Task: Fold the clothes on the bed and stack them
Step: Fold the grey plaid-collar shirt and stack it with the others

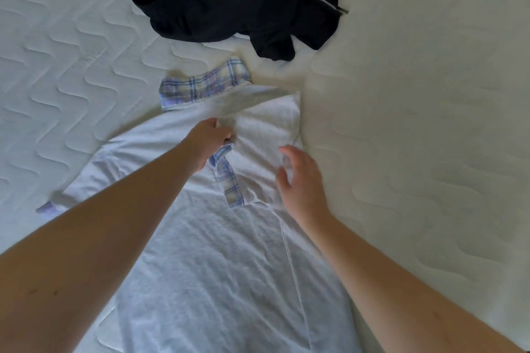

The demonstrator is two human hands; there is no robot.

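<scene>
**Mid-bed: right sleeve fold in progress on the white shirt**

Under both hands, the white shirt (218, 252) is lying flat on the mattress (415, 123), plaid collar (205, 84) pointing away from the person. Its right sleeve and shoulder panel (266, 129) are sitting folded inward across the chest, just beyond the fingertips of both hands.

Left hand (209, 142) is curling its fingers around the folded panel's inner edge, beside the plaid placket (228, 177); it is gripping cloth, though the fingertips themselves are hidden under the fabric. Right hand (301, 180) is hovering over the outer fold edge, fingers loosely spread and slightly bent, holding nothing. I cannot tell whether it is touching the cloth.

Risks from here, as I judge them:
- Fold line is running crooked versus the side seam; the left hand tugging while nothing is pinning the outer edge would skew it further.
- Body fabric below the hands is wrinkling; folding over that would lock the creases in.
- Left sleeve is lying spread out past the left forearm, its plaid cuff (46, 207) near the frame edge, not folded yet.

Well beyond the fingertips, a dark hoodie (229, 0) with white drawstrings is lying crumpled, still unfolded. No stack is showing yet.

Surface is a white quilted mattress with a wavy stitch pattern, no sheet visible. Nothing else of the room is showing.
</scene>
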